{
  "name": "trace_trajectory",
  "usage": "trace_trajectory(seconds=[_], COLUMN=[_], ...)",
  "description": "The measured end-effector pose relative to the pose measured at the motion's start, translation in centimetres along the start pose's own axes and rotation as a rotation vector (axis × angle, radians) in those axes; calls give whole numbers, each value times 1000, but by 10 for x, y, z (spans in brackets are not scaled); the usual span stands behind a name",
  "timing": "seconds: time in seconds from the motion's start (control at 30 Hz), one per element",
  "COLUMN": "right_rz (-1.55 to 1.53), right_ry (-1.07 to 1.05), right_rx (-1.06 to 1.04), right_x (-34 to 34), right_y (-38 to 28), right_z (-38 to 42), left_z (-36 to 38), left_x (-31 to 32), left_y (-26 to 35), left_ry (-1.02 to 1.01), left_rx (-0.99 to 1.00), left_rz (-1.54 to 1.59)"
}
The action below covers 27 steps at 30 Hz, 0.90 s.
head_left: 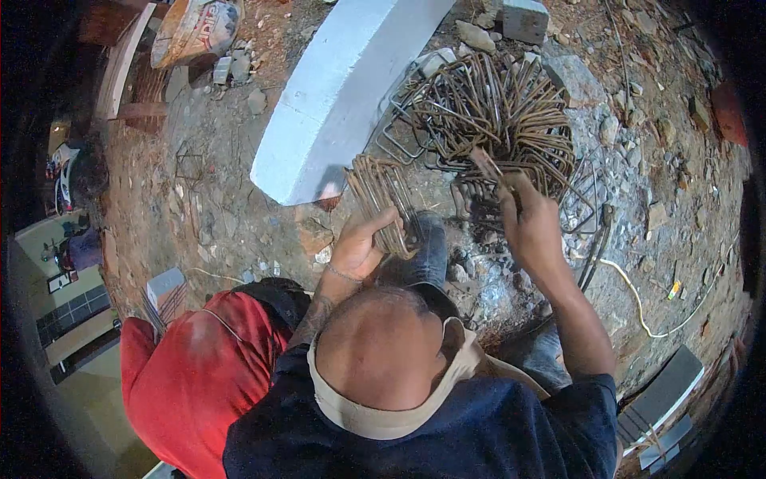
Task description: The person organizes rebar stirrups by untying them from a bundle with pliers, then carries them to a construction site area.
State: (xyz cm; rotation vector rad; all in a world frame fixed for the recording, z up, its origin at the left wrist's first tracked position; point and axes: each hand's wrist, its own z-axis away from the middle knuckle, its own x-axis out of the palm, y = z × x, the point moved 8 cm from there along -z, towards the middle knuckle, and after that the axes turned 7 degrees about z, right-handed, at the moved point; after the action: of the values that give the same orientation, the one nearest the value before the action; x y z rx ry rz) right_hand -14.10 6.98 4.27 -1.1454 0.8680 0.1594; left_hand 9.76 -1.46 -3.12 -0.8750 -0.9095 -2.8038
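Observation:
My left hand (357, 246) is closed around a bundle of bent, rusty steel stirrups (381, 198), thumb across the near side. To its right, my right hand (528, 209) reaches to the near edge of a big heap of similar rebar stirrups (495, 112). Its fingers are closed on a short reddish-brown piece (485, 164); what that is I cannot make out. The heap lies on the ground as a tangled ring of overlapping bent bars. A long white block (327, 96) lies just left of the heap and beyond my left hand.
A person in a red top (203, 383) is close on my left. Stones and rubble cover the ground, with a grey concrete block (524, 20) behind the heap. A printed sack (199, 32) lies far left. A pale cord (638, 307) curves across the right side.

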Motion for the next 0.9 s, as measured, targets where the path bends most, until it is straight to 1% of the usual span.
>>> trace_trajectory(seconds=[0.07,0.13,0.2,0.23,0.3,0.33,0.4,0.43,0.47,0.53,0.57,0.63,0.67,0.73,0.77,0.8,0.87,0.9], right_rz=[20,-62,-60,-230,-315,-258,-313,-431,-529,-359,-357,-419,-409,-413,-433,-431,-429,-427], right_ry=[-35,83,303,275,190,185,94,78,113,-117,-116,48,60,131,76,75,-54,-55], right_rx=[-65,39,-25,58,76,-71,-118,-92,-93,89,100,4,15,-81,-116,-114,-163,-165], right_x=[-13,-55,-100,-109,-104,-84,-24,20,65,101,113,115,117,113,115,116,126,121], right_y=[-16,-31,-49,-48,-59,-60,-46,-30,-18,-21,-23,-30,-29,-36,-40,-38,-39,-35], right_z=[11,16,24,27,21,14,8,11,14,19,24,30,31,32,36,36,33,31], left_z=[2,0,3,2,3,2,-2,-10,-9,-5,-5,-9,-10,-7,-8,-9,-8,-8], left_x=[0,2,14,14,15,18,18,10,16,23,18,10,13,13,3,-5,-11,-11], left_y=[-1,3,4,4,-3,-6,-5,-14,-16,-11,-14,-16,-18,-11,-17,-19,-21,-22], left_ry=[41,76,-10,-15,-16,-26,-16,-44,-46,-8,-8,4,-9,28,29,29,56,54], left_rx=[12,29,45,38,-62,-66,5,43,40,72,61,43,29,98,69,66,35,37], left_rz=[-22,-34,-66,-68,-48,-49,-109,0,0,-51,-50,-69,-69,-87,-29,-26,-26,-24])
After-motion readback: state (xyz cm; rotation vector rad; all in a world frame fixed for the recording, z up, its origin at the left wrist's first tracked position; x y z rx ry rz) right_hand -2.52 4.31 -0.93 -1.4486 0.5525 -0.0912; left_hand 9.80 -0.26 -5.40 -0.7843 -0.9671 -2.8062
